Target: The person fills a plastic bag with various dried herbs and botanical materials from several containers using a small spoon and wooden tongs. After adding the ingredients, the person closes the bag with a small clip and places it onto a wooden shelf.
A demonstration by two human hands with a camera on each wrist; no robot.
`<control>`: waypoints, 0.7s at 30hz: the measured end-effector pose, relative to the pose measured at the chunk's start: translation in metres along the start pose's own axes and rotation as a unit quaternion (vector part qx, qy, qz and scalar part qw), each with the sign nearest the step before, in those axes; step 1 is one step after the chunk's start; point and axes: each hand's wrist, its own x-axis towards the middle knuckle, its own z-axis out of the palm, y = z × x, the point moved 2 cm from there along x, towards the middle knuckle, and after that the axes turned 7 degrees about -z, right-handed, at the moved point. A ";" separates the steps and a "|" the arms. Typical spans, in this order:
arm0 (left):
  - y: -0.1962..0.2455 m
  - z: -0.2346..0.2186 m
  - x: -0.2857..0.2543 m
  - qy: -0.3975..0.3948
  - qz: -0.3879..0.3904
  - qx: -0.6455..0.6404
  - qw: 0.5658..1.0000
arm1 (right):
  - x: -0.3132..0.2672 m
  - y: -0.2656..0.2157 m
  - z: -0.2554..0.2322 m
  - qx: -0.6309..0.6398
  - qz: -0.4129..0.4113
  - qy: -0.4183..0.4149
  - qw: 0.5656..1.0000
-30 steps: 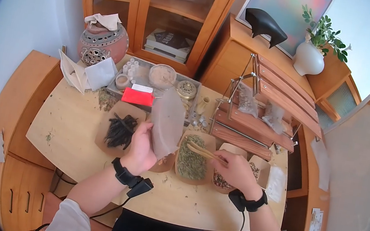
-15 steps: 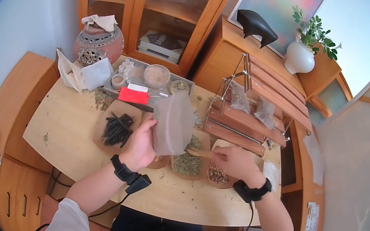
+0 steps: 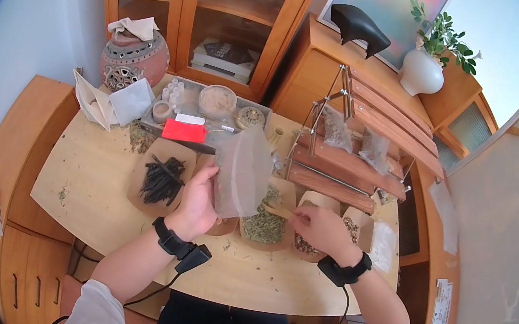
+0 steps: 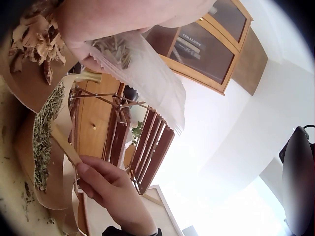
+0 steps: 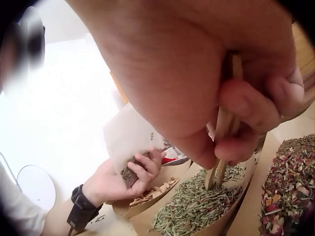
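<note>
Near the middle of the head view, my left hand holds a translucent pouch upright. Dried plant bits show inside it in the left wrist view. My right hand pinches wooden tongs, their two arms close together. The tong tips reach into dried green herbs, which fill a brown paper tray. Below the left hand, a tray of pale brown shavings is mostly hidden in the head view. Beneath the right hand lies a tray of mixed reddish petals.
Black dried sticks fill a tray at left; another tray stands at far right. Behind are a grey tray of small containers, a red packet and a slatted wooden rack holding bagged goods. Herb crumbs dot the table.
The pouch has turned from nearly edge-on to face the head camera more broadly. The tongs moved from the upper part of the green herbs toward the tray's right side, still in my right hand.
</note>
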 end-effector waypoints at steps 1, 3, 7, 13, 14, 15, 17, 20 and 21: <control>0.000 -0.001 0.001 -0.004 0.002 0.000 1.000 | -0.004 -0.007 -0.004 -0.007 0.004 0.006 1.000; -0.001 -0.002 0.002 -0.010 0.006 0.000 1.000 | -0.013 -0.023 -0.016 -0.023 -0.005 0.007 1.000; -0.001 -0.002 0.002 0.006 0.008 0.001 1.000 | -0.038 -0.031 -0.028 -0.081 -0.085 0.009 0.993; -0.002 -0.002 0.002 0.003 -0.005 -0.002 1.000 | -0.060 -0.030 -0.007 -0.166 -0.096 0.081 0.978; -0.003 -0.004 0.004 -0.001 -0.006 -0.003 1.000 | -0.059 -0.028 -0.001 -0.170 -0.090 0.096 0.977; -0.003 -0.004 0.004 -0.004 -0.007 -0.003 1.000 | -0.057 -0.026 0.004 -0.174 -0.083 0.110 0.975; -0.003 -0.002 0.004 0.004 -0.007 0.003 1.000 | -0.053 -0.027 0.008 -0.180 -0.084 0.121 0.973; -0.002 0.001 0.002 0.004 0.000 0.012 1.000 | -0.043 -0.023 0.015 -0.183 -0.090 0.132 0.970; -0.001 0.002 0.002 0.002 0.003 0.015 1.000 | -0.040 -0.022 0.016 -0.184 -0.093 0.135 0.969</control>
